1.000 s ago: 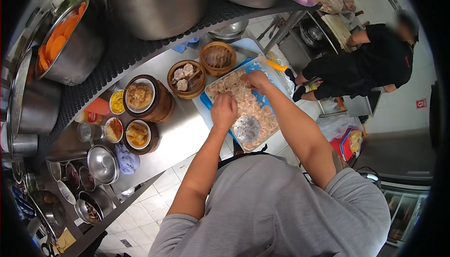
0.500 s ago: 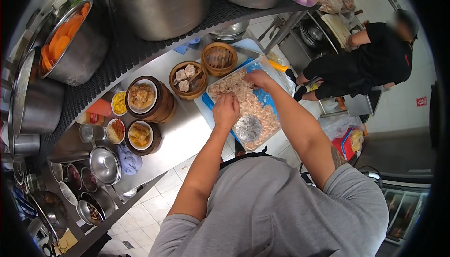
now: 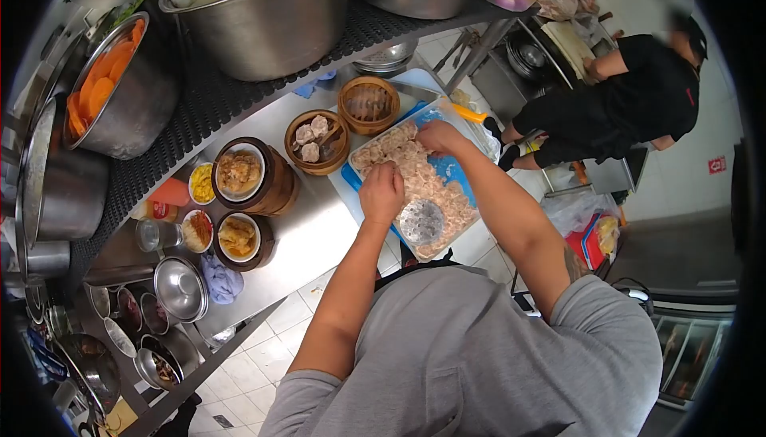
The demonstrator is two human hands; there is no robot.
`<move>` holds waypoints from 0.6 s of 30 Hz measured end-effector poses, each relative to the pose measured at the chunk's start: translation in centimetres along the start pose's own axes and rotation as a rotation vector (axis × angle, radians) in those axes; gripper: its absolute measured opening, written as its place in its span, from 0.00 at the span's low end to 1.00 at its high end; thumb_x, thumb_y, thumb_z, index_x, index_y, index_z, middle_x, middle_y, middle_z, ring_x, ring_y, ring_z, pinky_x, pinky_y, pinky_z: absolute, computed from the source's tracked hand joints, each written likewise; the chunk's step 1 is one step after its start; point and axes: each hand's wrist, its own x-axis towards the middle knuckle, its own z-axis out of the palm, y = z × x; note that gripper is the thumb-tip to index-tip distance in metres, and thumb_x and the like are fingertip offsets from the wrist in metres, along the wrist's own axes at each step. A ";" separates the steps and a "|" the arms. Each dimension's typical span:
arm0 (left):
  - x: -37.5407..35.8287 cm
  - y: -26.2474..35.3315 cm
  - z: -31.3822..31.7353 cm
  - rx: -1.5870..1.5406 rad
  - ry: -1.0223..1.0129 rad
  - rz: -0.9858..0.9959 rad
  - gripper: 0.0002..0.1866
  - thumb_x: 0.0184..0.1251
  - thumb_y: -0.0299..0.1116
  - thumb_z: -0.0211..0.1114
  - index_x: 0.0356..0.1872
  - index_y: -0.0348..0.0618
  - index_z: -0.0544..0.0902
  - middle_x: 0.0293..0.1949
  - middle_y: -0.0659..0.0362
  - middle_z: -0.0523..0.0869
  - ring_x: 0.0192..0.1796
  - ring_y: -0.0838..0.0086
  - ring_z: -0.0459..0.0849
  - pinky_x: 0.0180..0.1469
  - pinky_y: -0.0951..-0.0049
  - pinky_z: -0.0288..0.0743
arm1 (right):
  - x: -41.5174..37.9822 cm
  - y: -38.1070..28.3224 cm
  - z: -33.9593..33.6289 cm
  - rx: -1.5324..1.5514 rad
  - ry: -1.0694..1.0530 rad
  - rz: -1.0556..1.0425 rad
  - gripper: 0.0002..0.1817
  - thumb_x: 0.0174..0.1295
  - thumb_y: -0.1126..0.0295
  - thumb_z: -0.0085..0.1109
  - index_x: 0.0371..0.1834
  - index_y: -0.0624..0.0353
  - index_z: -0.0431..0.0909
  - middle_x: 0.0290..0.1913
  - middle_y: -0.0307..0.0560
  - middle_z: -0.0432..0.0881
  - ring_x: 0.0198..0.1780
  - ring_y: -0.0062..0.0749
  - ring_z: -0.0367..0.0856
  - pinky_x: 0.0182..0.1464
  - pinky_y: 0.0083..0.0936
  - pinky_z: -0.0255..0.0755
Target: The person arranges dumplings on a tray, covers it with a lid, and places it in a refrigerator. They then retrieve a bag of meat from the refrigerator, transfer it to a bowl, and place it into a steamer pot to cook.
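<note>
A clear tray [image 3: 447, 250] of pale pinkish food pieces [image 3: 415, 174] lies at the counter's edge, with blue showing through part of it. My left hand [image 3: 382, 191] is over the tray's left side, fingers curled down at the pieces. At the far end, my right hand [image 3: 437, 137] reaches into the pieces with its fingers bent down. What either hand grips, if anything, is too small to make out. A round metal strainer or bowl [image 3: 421, 222] rests on the pieces near me. Beyond the tray, a bamboo steamer [image 3: 341, 156] holds several dumplings [image 3: 309, 152].
Another steamer [image 3: 369, 105] stands behind the tray. Stacked steamers with bowls [image 3: 239, 170], metal bowls [image 3: 180, 285] and a blue cloth [image 3: 221, 279] are at left. Large pots [image 3: 263, 30] sit on the overhead shelf. A person in black [image 3: 638, 94] bends at another counter, right.
The view has shifted slightly. Both my hands remain at the tray, with only small movements of the fingers. The person in black has moved an arm a little.
</note>
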 end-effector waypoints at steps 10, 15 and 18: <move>0.0 0.0 0.3 0.003 -0.001 -0.004 0.06 0.63 0.31 0.62 0.39 0.44 0.81 0.35 0.55 0.83 0.37 0.57 0.84 0.39 0.61 0.78 | -3.4 3.1 -0.9 -0.372 0.128 -0.687 0.27 0.50 0.74 0.58 0.58 0.49 0.79 0.58 0.52 0.77 0.60 0.51 0.75 0.60 0.39 0.71; 0.0 0.0 0.2 0.027 -0.046 -0.015 0.06 0.62 0.31 0.62 0.39 0.44 0.81 0.36 0.54 0.84 0.38 0.57 0.84 0.39 0.60 0.78 | -2.7 3.1 -1.1 -0.557 0.111 -0.796 0.27 0.49 0.69 0.61 0.58 0.50 0.79 0.51 0.51 0.78 0.56 0.49 0.76 0.55 0.41 0.73; 0.0 -0.2 0.3 0.042 -0.053 -0.012 0.06 0.62 0.31 0.62 0.39 0.45 0.81 0.36 0.54 0.84 0.38 0.56 0.84 0.39 0.60 0.78 | -2.5 2.8 -1.3 -0.680 0.121 -0.831 0.25 0.49 0.66 0.63 0.54 0.51 0.79 0.48 0.51 0.77 0.54 0.49 0.76 0.52 0.43 0.73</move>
